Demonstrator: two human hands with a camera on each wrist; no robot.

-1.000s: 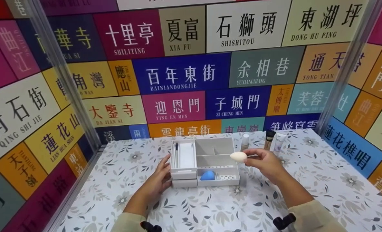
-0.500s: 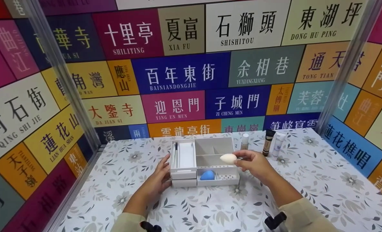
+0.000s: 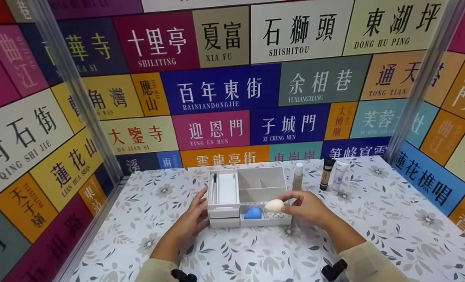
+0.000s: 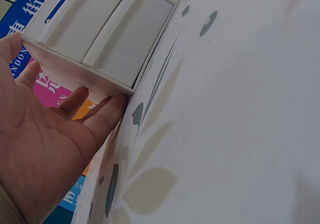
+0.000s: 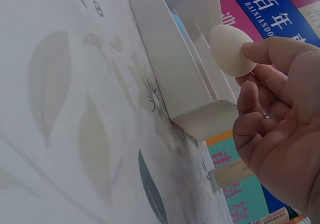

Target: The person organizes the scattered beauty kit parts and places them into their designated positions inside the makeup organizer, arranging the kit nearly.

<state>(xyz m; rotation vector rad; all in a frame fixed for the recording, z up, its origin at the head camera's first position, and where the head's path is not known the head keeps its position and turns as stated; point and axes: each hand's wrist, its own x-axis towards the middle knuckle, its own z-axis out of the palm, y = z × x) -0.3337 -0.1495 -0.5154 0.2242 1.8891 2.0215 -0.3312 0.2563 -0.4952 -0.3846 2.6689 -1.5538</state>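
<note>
Between thumb and fingertips, my right hand (image 3: 307, 207) pinches a cream makeup sponge (image 3: 275, 205). It hovers over the front right compartment of a white organizer box (image 3: 266, 222), beside a blue makeup sponge (image 3: 252, 213) lying in the front compartment. In the right wrist view the cream sponge (image 5: 231, 50) appears just above the box's edge. My left hand (image 3: 193, 217) rests against the box's left side; the left wrist view shows its fingertips (image 4: 116, 107) touching the side wall, near two drawers (image 4: 130, 39). A thin dark-tipped brush (image 3: 215, 186) lies in the upper left tray.
Behind the box's right side stands a small bottle (image 3: 297, 178) with a white cap. Further right are a black-capped tube (image 3: 326, 175) and a white tube (image 3: 338, 178), both upright. The floral tablecloth (image 3: 393, 223) reaches back to the sign-covered wall (image 3: 220, 90).
My right hand has carried the cream sponge leftward and toward me, from beside the box's back right to above its front right compartment. The left hand has stayed in place.
</note>
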